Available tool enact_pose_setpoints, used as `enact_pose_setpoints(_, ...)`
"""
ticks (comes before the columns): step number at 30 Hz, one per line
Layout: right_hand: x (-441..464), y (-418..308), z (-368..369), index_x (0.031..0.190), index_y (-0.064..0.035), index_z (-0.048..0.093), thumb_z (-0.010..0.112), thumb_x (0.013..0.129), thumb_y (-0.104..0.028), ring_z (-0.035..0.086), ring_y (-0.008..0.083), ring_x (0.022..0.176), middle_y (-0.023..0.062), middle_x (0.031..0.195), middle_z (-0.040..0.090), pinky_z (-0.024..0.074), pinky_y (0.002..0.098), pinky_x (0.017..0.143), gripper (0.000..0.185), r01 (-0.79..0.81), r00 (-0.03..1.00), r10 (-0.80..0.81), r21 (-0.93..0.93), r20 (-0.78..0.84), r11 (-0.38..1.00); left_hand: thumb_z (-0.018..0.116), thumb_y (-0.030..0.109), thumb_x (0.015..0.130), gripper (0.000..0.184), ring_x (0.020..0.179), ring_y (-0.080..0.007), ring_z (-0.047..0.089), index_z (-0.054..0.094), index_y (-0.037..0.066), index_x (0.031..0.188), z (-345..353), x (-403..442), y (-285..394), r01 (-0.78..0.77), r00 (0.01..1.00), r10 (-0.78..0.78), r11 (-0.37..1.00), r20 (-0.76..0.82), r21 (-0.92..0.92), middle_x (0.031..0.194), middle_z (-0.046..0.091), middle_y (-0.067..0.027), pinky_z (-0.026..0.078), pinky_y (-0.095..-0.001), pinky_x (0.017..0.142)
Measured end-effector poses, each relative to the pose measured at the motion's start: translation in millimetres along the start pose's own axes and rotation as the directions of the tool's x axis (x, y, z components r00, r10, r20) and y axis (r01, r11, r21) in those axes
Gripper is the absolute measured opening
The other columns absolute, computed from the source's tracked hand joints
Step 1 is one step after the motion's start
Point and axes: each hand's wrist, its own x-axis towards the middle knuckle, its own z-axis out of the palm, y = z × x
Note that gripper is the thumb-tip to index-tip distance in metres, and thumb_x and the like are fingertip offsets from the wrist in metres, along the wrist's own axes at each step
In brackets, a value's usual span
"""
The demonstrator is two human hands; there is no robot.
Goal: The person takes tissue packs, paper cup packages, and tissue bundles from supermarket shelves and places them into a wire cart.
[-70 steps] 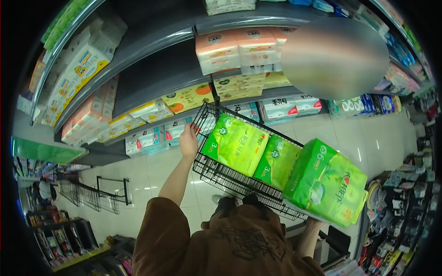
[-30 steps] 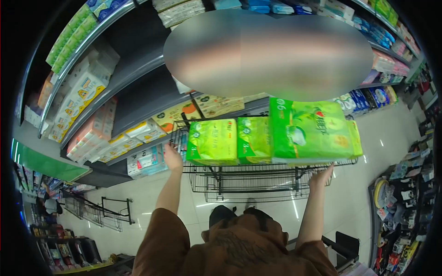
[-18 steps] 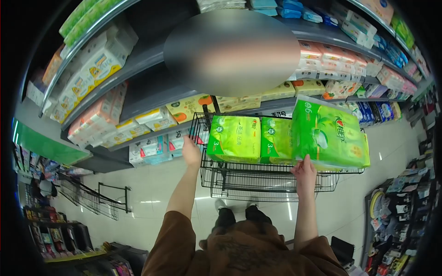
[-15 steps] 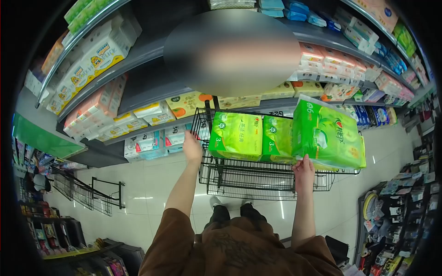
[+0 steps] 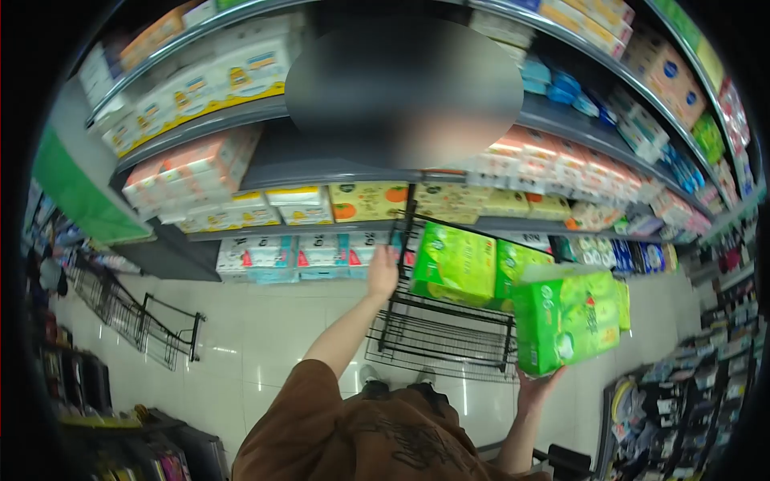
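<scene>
The left hand (image 5: 383, 274) is at the left end of the black wire cart (image 5: 437, 308); its fingers are bent, but blur hides whether they close on the wire. The right hand (image 5: 539, 389) is under the near edge of the big green pack (image 5: 569, 325), touching it, its grip hidden beneath. That pack sits tilted at the cart's right end, beside two smaller packs (image 5: 455, 264) in the basket. Shelves (image 5: 321, 178) stand beyond.
</scene>
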Motion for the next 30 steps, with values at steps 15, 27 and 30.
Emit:
enact_pose_setpoints(15, -91.9, 3.2, 27.8, 0.151, -0.0032, 0.035, 0.064, 0.09, -0.037, 0.05, 0.0296, 0.13, 0.0139, 0.144, 0.05, 0.0392, 0.0476, 0.11, 0.075, -0.189, 0.847, 0.279, -0.234, 0.452, 0.954, 0.054, 0.03, 0.095, 0.032, 0.095, -0.0362, 0.069, 0.07, 0.005, 0.107, -213.3, -397.6, -368.3, 0.226, 0.468, -0.775, 0.57, 0.425, 0.79, 0.101, 0.07, -0.0204, 0.054, -0.0477, 0.082)
enact_pose_setpoints(27, -96.0, 166.4, 238.0, 0.141, -0.0053, 0.047, 0.067, 0.089, -0.032, 0.056, 0.0312, 0.122, 0.0133, 0.135, 0.058, 0.0426, 0.0494, 0.106, 0.062, -0.496, 0.363, 0.782, -0.605, 0.507, 0.623, 0.056, 0.038, 0.097, 0.046, 0.103, -0.0328, 0.069, 0.064, 0.0, 0.122, -187.9, -358.8, -276.0, 0.747, 0.664, -0.739, 0.658, 0.112, -0.094, 0.115, 0.07, -0.021, 0.052, -0.0414, 0.093)
enact_pose_setpoints(30, -72.6, 192.0, 318.3, 0.139, -0.0048, 0.049, 0.066, 0.091, -0.032, 0.058, 0.0286, 0.12, 0.0116, 0.133, 0.06, 0.0458, 0.0454, 0.102, 0.058, -0.377, 0.38, 0.74, -0.638, 0.554, 0.671, 0.057, 0.032, 0.1, 0.037, 0.094, -0.0189, 0.069, 0.063, 0.004, 0.124, -212.9, -345.6, -206.0, 0.659, 0.731, -0.671, 0.649, 0.122, -0.381, 0.109, 0.07, -0.0106, 0.055, -0.0343, 0.081)
